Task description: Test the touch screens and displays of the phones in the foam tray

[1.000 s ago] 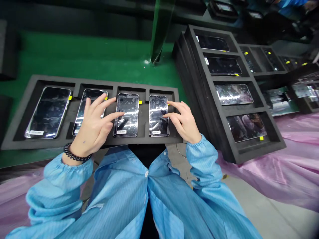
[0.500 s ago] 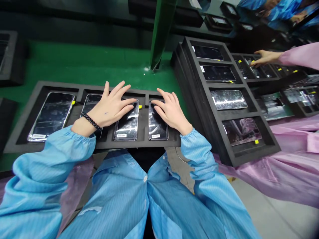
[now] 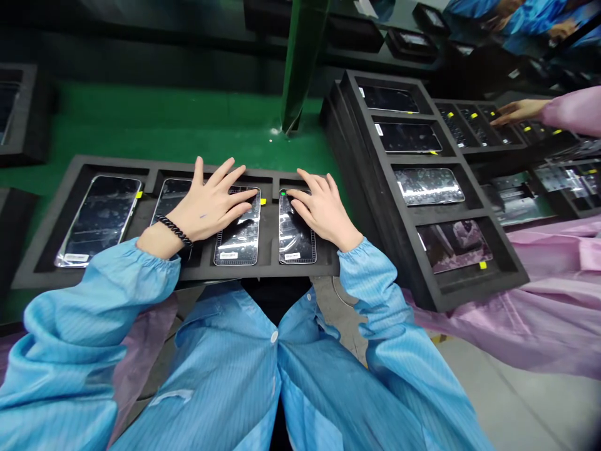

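Note:
A black foam tray (image 3: 56, 250) lies in front of me and holds several phones with film on their screens. My left hand (image 3: 211, 203) lies flat, fingers spread, across the second phone (image 3: 171, 194) and the top of the third phone (image 3: 238, 235). My right hand (image 3: 322, 210) rests with stretched fingers on the upper part of the fourth phone (image 3: 297, 241). Neither hand holds anything. The first phone (image 3: 98, 219) at the left lies untouched.
A stack of black foam trays (image 3: 507, 263) with several phones stands at the right. Another person's hand (image 3: 519, 113) in a pink sleeve reaches over trays at the far right. A green post (image 3: 300, 62) rises behind. Pink sheeting (image 3: 516, 326) covers the right bench.
Both hands slid up from the lower parts of the phones to their tops and flattened out. The other person's hand at the far right came into view, then shifted right.

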`<action>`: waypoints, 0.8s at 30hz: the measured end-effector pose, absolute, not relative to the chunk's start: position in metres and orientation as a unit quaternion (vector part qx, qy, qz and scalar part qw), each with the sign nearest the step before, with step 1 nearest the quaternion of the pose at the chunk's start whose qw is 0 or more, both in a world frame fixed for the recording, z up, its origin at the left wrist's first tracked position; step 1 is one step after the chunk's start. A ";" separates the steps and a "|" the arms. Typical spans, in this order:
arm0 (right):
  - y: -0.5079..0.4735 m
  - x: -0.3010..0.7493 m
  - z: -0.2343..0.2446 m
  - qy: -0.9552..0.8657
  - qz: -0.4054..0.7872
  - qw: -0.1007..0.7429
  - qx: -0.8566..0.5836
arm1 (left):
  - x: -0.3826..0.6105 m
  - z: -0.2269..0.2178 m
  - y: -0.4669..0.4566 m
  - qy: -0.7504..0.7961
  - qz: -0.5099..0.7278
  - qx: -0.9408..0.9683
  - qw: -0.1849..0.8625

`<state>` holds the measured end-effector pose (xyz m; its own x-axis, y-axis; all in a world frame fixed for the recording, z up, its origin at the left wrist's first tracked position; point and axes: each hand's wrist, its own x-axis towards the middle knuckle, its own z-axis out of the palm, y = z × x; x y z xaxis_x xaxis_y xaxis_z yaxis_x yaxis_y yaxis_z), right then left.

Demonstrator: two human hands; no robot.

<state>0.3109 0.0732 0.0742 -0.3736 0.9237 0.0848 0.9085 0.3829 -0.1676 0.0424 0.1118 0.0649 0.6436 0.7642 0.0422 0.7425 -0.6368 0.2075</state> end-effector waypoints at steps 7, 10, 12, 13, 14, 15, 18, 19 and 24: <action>0.064 0.332 0.075 -0.796 0.029 0.080 -0.599 | 0.030 0.075 0.104 0.467 0.073 0.876 0.095; 0.062 0.338 0.073 -0.790 0.021 0.096 -0.606 | 0.025 0.076 0.103 0.482 0.095 0.865 0.100; 0.061 0.340 0.072 -0.787 0.016 0.107 -0.607 | 0.022 0.076 0.102 0.485 0.105 0.863 0.093; 0.061 0.340 0.072 -0.786 0.014 0.110 -0.608 | 0.022 0.076 0.102 0.485 0.108 0.863 0.088; 0.060 0.340 0.071 -0.786 0.012 0.112 -0.608 | 0.021 0.075 0.101 0.485 0.110 0.864 0.082; 0.060 0.340 0.071 -0.786 0.010 0.113 -0.608 | 0.022 0.075 0.100 0.485 0.110 0.864 0.076; 0.060 0.339 0.069 -0.785 -0.001 0.115 -0.609 | 0.024 0.073 0.096 0.488 0.110 0.863 0.064; 0.059 0.339 0.069 -0.783 -0.005 0.116 -0.611 | 0.026 0.073 0.095 0.490 0.110 0.863 0.062; 0.059 0.339 0.068 -0.782 -0.008 0.112 -0.614 | 0.036 0.074 0.090 0.498 0.102 0.859 0.059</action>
